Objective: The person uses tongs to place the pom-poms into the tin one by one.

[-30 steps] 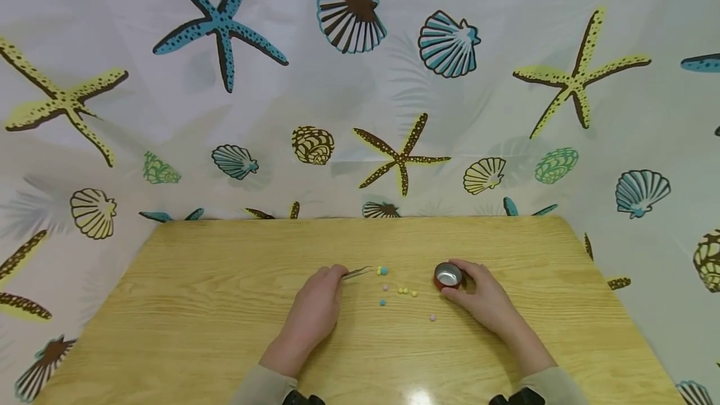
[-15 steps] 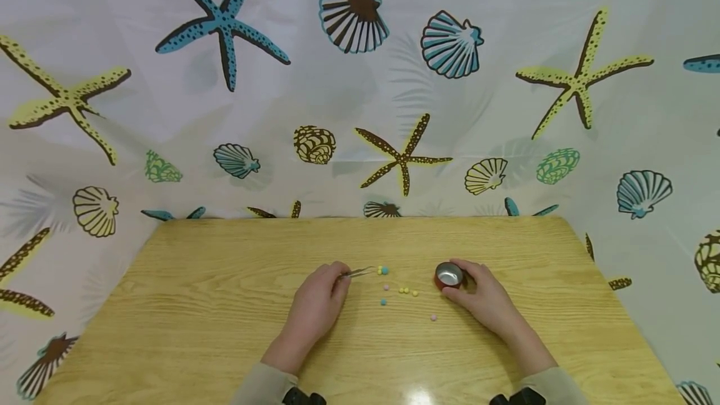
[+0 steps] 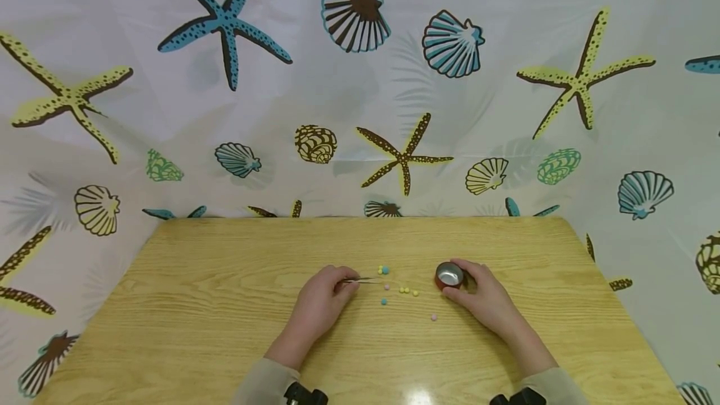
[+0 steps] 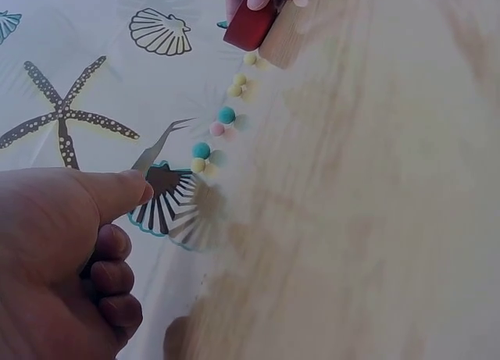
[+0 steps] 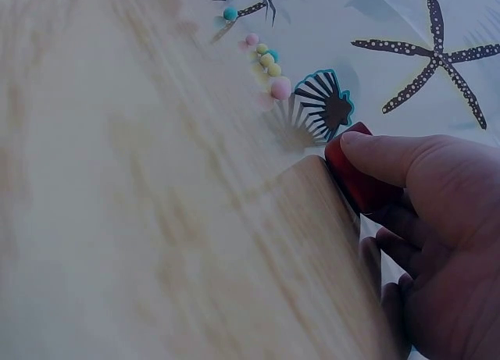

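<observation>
My left hand pinches metal tweezers between thumb and fingers. In the left wrist view, the bent tips stand slightly apart with nothing visible between them. Just beyond them lie a blue ball with small yellow balls touching it, and a pink ball. Another blue ball is nearer the person. Right of these is a short row of yellow balls. My right hand grips a small red round tin, silvery inside, standing on the table. A second pink ball lies in front of it.
The light wooden table carries everything. Behind it and along its sides hangs a white cloth printed with starfish and shells. Dark wrist devices sit at both sleeve cuffs.
My left hand has shifted slightly right and turned, bringing the tweezer tips rightward and nearer, from beside the blue and yellow cluster to close by the pink ball. The right hand and tin stay put.
</observation>
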The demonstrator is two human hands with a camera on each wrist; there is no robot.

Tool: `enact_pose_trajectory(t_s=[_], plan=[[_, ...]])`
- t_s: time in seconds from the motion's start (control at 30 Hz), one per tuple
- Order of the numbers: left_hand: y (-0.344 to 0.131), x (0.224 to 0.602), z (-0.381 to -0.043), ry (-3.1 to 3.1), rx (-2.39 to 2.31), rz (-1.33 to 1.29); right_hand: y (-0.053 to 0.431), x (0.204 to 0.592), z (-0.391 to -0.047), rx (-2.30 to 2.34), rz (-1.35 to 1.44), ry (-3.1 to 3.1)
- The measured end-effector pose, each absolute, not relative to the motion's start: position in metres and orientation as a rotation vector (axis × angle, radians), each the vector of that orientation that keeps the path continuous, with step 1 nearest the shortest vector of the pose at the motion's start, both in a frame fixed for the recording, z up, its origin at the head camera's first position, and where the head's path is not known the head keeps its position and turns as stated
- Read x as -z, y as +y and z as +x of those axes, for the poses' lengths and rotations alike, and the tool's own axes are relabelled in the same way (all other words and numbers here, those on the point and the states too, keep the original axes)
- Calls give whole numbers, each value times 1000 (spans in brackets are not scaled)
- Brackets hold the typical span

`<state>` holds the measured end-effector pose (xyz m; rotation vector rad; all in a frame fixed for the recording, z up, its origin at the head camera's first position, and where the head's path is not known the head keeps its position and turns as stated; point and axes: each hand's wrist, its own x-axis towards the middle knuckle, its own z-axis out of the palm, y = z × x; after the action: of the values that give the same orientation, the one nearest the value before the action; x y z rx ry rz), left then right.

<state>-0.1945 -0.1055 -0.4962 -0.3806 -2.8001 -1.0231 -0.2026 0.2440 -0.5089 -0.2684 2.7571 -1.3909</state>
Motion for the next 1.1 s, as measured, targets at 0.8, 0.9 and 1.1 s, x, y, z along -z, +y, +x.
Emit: enact_pose_trajectory(t_s=[0.8,0.9,1.1], plan=[[-98,504,-199,-2834,957,-397,244,509,-202,1382,-248,2757],[-97,504,-199,-2842,943,-391,244,510,-202,1377,-246,2758],[-97,503,-198,-2851,930,-373,244,510,-202,1387,-246,2755]])
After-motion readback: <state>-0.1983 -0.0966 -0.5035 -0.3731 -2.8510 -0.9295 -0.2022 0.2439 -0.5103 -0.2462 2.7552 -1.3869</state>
